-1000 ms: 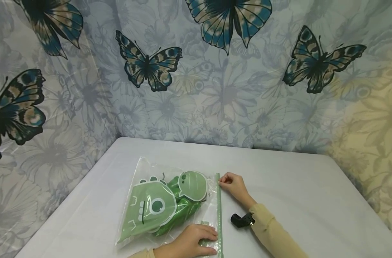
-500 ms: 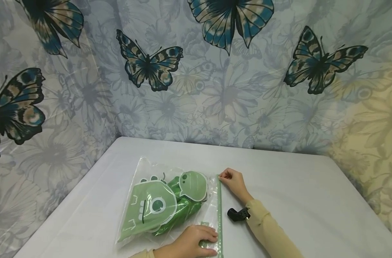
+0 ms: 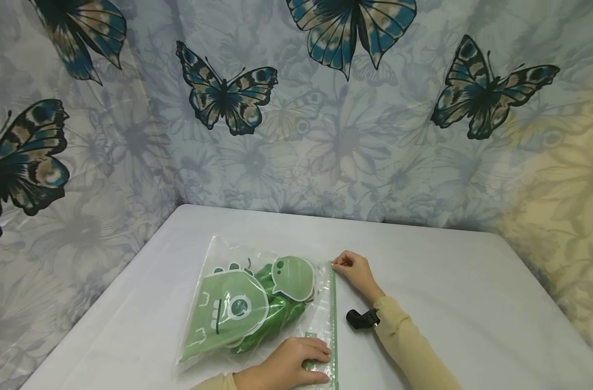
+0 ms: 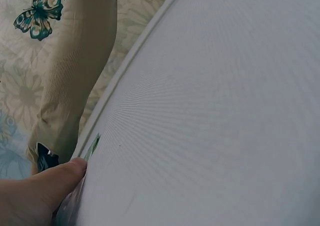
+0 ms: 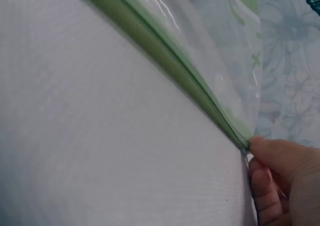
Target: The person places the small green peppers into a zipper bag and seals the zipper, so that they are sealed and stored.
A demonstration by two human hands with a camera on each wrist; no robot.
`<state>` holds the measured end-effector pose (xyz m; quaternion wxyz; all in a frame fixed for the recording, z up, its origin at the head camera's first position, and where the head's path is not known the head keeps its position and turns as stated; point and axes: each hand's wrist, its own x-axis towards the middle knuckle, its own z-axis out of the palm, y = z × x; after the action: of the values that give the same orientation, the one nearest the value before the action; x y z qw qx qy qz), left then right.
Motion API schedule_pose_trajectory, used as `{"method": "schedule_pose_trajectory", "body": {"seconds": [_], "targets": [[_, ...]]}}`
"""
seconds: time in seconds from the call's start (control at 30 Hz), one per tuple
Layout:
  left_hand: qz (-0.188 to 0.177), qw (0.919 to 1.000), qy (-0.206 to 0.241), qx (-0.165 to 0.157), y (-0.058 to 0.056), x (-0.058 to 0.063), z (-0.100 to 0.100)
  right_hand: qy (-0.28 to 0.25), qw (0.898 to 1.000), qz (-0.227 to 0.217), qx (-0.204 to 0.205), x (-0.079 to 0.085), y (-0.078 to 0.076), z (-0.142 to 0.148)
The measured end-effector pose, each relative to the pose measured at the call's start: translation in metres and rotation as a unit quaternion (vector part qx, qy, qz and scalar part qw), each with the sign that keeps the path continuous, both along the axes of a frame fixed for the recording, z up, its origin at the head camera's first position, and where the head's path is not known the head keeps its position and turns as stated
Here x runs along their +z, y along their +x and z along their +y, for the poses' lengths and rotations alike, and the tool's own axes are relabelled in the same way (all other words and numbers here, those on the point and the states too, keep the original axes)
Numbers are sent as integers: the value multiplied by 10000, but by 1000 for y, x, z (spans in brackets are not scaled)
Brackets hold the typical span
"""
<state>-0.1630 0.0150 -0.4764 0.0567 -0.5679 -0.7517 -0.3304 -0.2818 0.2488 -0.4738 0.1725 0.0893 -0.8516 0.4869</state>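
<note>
A clear plastic zip bag (image 3: 320,303) lies flat on the white table, with a green zip strip (image 3: 333,319) along its right edge. Green cartoon dinosaur shapes (image 3: 228,309) and shiny green material (image 3: 279,319) show on or through the plastic; which parts are printed I cannot tell. My right hand (image 3: 357,273) pinches the strip's far end between thumb and finger; the right wrist view shows this corner (image 5: 244,147) close up. Over the bag's near right part rests my left hand (image 3: 288,363), fingers extended toward the strip. Its thumb (image 4: 65,178) touches the plastic in the left wrist view.
The white table (image 3: 423,292) extends to the right of the bag and behind it. Butterfly-patterned cloth (image 3: 345,135) hangs at the back and sides. A black wrist camera (image 3: 362,319) sits on my right wrist, near the table surface.
My right wrist and forearm have shifted slightly left and away from me, while the fingers stay at the strip's far end. The left hand and bag keep nearly the same place.
</note>
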Motion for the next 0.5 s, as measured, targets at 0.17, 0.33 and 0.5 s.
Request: {"method": "schedule_pose_trajectory", "body": {"seconds": [0.17,0.33,0.5], "targets": [[153,9997,-200,-48,-9,-2,2,-81,9976,-533,439,18,4,2],[333,9979,-545,-96,-10,8,1,785,9860,-837,1209,26,16,11],[421,9975,-564,-93,-9,30,-1,1914,9634,-198,1867,38,38,13]]}}
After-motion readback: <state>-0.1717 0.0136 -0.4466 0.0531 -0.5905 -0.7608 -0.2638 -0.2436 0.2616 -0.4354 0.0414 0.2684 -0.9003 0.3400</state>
